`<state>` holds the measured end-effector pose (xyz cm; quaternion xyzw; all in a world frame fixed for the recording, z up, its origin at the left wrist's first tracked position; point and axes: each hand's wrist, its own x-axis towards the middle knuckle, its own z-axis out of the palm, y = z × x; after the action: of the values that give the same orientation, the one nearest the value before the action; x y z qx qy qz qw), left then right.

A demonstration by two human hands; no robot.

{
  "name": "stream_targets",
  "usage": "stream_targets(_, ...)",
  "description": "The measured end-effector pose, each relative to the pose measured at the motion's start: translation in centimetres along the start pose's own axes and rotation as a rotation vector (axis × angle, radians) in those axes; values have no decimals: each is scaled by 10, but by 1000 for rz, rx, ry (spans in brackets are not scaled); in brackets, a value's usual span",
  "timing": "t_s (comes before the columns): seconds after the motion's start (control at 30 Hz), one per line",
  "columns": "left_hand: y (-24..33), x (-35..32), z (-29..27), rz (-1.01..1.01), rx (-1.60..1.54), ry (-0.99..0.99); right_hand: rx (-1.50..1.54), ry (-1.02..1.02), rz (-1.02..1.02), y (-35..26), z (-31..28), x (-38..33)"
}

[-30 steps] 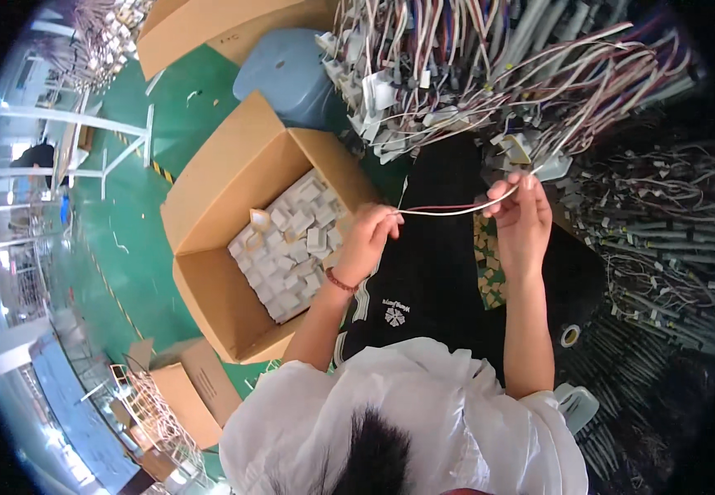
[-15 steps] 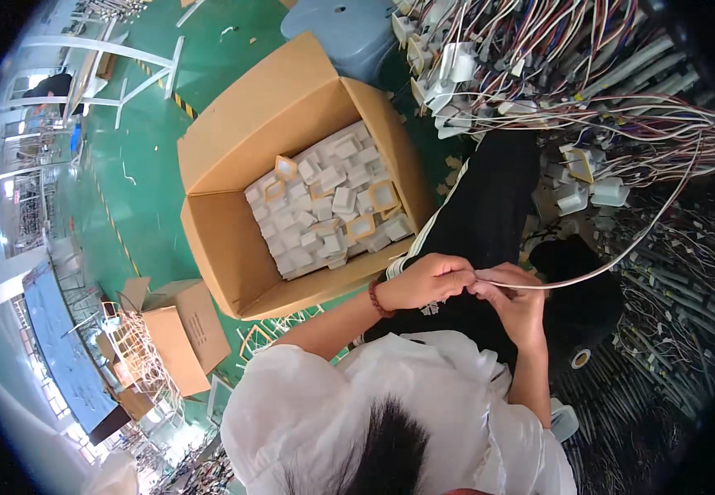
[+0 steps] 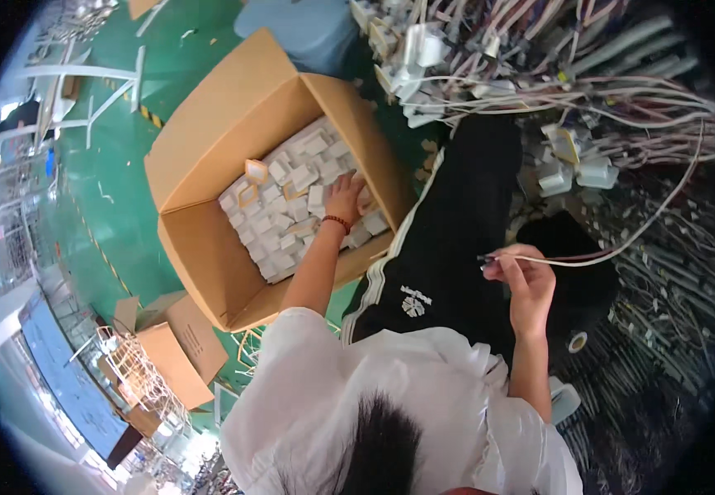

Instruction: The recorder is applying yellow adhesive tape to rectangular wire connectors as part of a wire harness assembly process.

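Over the black trousers [image 3: 464,206], our right hand [image 3: 524,280] pinches a thin white-and-red cable [image 3: 650,221] near 1 end; its length curves up to our right. Our left hand [image 3: 343,198] reaches into the open cardboard box [image 3: 209,252], fingers somewhat spread over the white plastic housings [image 3: 281,239] piled inside; we cannot tell whether it grips 1. Farther off, we see thick wire bundles [image 3: 530,41] at the right and a blue stool [image 3: 304,37] beyond the box, on green floor [image 3: 118,194].
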<state>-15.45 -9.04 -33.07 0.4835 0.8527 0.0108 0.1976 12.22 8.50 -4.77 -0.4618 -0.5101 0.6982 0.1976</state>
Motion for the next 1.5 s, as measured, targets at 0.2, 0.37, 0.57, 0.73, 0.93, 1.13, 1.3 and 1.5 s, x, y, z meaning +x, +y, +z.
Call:
stream_targets(0.2,12,19,-5,-13,192,-309,197,46,96,3,-6,-3)
stream_targets(0.37,4,11,-66,-224,-128,-103,247,24,61,1,-12,-12)
stream_targets(0.57,77,-79,-164,-102,-1114,-18,285,-8,-88,-8,0,-16)
stream_targets(0.73,157,-101,-213,300,-1075,61,294,-73,-216,-23,6,-27)
stream_targets(0.93,225,-97,-240,630,-949,75,-173,84,-659,-37,-18,-50)
stream_targets(1.13,248,-98,-250,657,-826,100,-315,216,-874,-37,-32,-66)
stream_targets(1.3,252,-102,-255,627,-843,93,-439,172,-975,-32,-39,-66)
stream_targets(1.5,250,-98,-256,843,-711,334,-397,95,-909,-31,-39,-70)
